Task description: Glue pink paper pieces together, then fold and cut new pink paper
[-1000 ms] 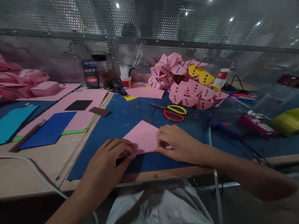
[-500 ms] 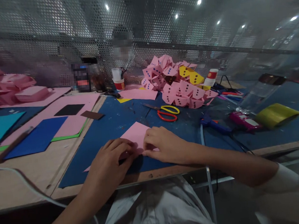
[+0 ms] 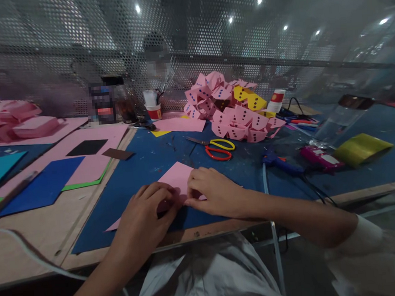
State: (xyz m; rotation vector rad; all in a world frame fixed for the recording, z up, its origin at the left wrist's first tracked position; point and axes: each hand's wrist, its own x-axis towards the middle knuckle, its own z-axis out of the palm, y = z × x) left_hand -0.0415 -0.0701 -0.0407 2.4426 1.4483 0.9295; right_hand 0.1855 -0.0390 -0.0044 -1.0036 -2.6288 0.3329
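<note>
A sheet of pink paper [image 3: 177,174] lies on the blue work mat [image 3: 131,171] near the table's front edge, one corner pointing away from me. My left hand [image 3: 150,206] grips its near edge with thumb and fingers pinched together. Close beside it, my right hand [image 3: 209,190] pinches the same edge, fingers curled. Both hands cover much of the paper, so how it is folded there cannot be made out. Beyond the sheet lie scissors [image 3: 220,149] with one yellow and one red handle.
Behind the scissors rises a heap of folded pink paper pieces [image 3: 236,113]. To the right are a blue glue gun [image 3: 282,163], a magenta device [image 3: 321,158], a yellow folded piece [image 3: 363,149] and a clear bottle [image 3: 341,120]. Blue sheets [image 3: 45,185] lie left; a white cable [image 3: 31,254] crosses there.
The view has shifted slightly, so the table's things sit a little further left. Both hands keep their pinch on the pink paper, with almost no movement.
</note>
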